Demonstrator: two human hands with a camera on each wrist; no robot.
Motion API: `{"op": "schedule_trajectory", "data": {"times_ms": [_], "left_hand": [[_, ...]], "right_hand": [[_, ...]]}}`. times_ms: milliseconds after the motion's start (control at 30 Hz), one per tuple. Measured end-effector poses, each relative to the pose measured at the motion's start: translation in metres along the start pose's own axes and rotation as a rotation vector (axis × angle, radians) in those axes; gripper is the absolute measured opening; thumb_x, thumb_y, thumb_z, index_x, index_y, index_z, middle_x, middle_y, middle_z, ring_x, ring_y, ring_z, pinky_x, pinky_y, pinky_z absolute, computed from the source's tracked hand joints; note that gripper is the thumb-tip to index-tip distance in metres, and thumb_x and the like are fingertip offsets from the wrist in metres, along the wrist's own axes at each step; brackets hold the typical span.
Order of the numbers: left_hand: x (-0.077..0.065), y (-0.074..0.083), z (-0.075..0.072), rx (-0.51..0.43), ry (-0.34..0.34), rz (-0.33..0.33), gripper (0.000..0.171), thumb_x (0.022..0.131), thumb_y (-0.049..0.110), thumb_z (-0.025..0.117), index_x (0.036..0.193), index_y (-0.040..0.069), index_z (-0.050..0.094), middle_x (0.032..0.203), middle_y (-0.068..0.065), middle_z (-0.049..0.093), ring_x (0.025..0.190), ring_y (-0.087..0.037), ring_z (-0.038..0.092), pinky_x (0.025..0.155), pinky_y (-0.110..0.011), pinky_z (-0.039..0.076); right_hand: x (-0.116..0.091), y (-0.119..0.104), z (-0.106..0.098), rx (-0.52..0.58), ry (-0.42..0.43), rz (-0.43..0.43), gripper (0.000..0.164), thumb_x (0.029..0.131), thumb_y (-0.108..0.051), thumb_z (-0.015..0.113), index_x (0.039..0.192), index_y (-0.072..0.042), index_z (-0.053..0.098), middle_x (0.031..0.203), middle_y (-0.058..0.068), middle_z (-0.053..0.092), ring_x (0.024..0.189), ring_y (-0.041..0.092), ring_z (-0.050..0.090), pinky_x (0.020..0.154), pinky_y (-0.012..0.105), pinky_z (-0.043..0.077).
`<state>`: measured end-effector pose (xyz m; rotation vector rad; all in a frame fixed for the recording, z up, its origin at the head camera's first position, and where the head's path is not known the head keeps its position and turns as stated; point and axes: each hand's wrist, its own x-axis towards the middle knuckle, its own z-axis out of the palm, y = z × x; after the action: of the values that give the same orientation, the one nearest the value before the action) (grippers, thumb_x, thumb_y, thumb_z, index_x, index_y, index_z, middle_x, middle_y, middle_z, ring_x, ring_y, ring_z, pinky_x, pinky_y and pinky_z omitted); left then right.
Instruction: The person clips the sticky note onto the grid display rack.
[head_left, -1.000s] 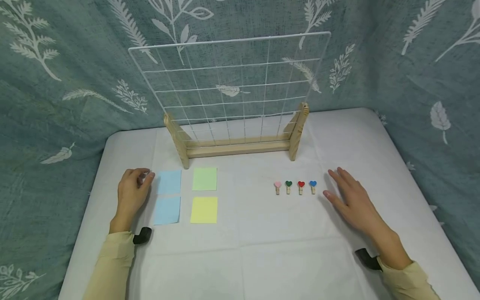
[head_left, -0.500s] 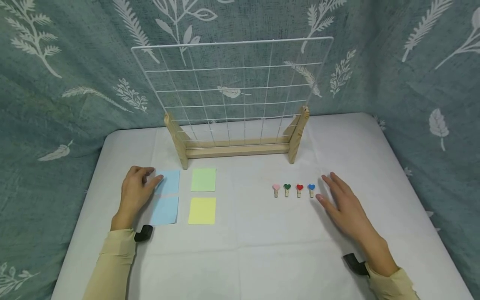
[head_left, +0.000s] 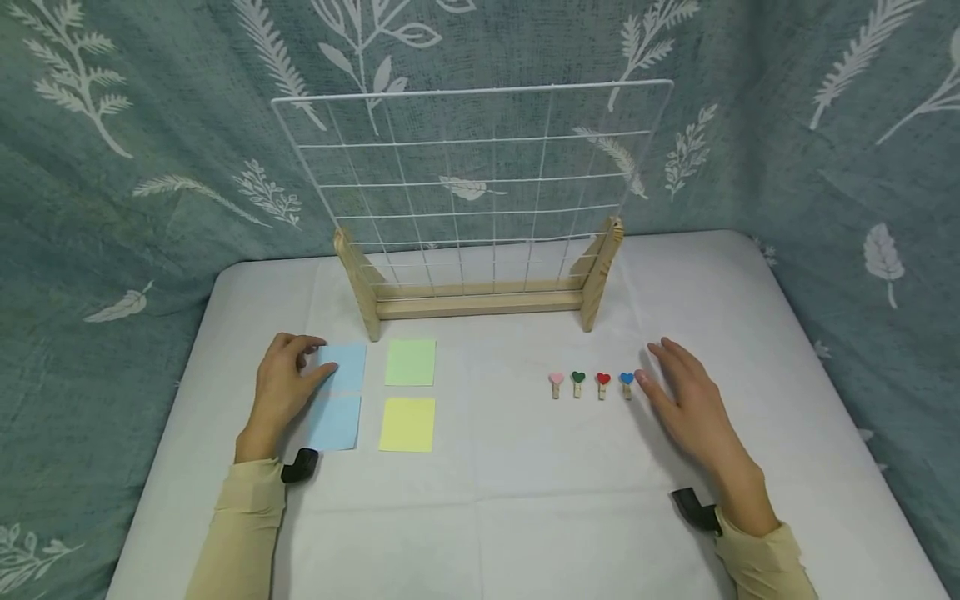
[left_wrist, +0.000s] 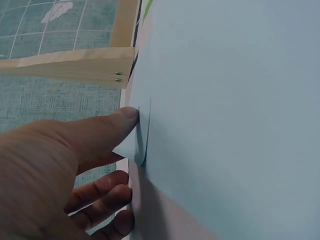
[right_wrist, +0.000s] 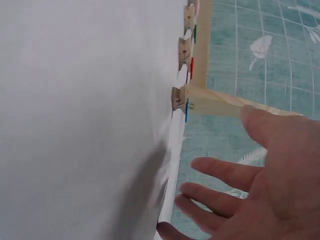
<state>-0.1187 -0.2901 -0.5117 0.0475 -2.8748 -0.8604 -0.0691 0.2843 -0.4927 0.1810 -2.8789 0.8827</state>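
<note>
Fingers of the left hand [head_left: 281, 387] pinch the upper light-blue square paper note [head_left: 349, 367] on the white-clothed tabletop [head_left: 525, 450]; squeezing could crease its bent edge. The right hand [head_left: 690, 408], fingers spread, might nudge the blue-heart wooden clothespin [head_left: 627, 381].

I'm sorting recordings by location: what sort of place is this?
Probably a staged tabletop set-up, though the wider room is out of view. A white-covered table has leaf-print fabric hung behind it and on both sides, and holds a wire grid rack.
</note>
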Motion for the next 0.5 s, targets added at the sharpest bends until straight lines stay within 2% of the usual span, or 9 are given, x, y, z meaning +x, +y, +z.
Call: {"op": "schedule_trajectory", "data": {"times_ms": [233, 367, 500], "left_hand": [[-0.003, -0.01, 0.003, -0.061, 0.068, -0.015, 0.031, 0.083, 0.011, 0.08, 0.112, 0.007, 0.07, 0.105, -0.013, 0.058, 0.082, -0.024, 0.052, 0.07, -0.033, 0.037], [0.0, -0.012, 0.005, -0.1, 0.1, -0.018, 0.027, 0.084, 0.012, 0.079, 0.109, 0.007, 0.071, 0.104, -0.013, 0.059, 0.08, -0.022, 0.053, 0.07, -0.031, 0.036], [0.004, -0.015, 0.008, -0.15, 0.138, -0.021, 0.021, 0.084, 0.01, 0.079, 0.104, 0.006, 0.072, 0.098, -0.012, 0.061, 0.078, -0.02, 0.052, 0.068, -0.025, 0.036]], "right_hand": [[0.006, 0.002, 0.001, 0.007, 0.0, 0.006, 0.057, 0.098, -0.037, 0.06, 0.145, -0.005, 0.048, 0.149, 0.023, 0.044, 0.137, 0.045, 0.039, 0.106, 0.065, 0.031], [0.003, 0.003, 0.0, 0.001, 0.008, 0.032, 0.058, 0.099, -0.038, 0.059, 0.147, -0.009, 0.045, 0.146, 0.021, 0.049, 0.135, 0.044, 0.043, 0.107, 0.062, 0.033], [-0.003, 0.004, 0.0, 0.0, 0.008, 0.045, 0.054, 0.098, -0.036, 0.06, 0.143, -0.008, 0.05, 0.143, 0.022, 0.052, 0.133, 0.046, 0.045, 0.104, 0.064, 0.035]]}}
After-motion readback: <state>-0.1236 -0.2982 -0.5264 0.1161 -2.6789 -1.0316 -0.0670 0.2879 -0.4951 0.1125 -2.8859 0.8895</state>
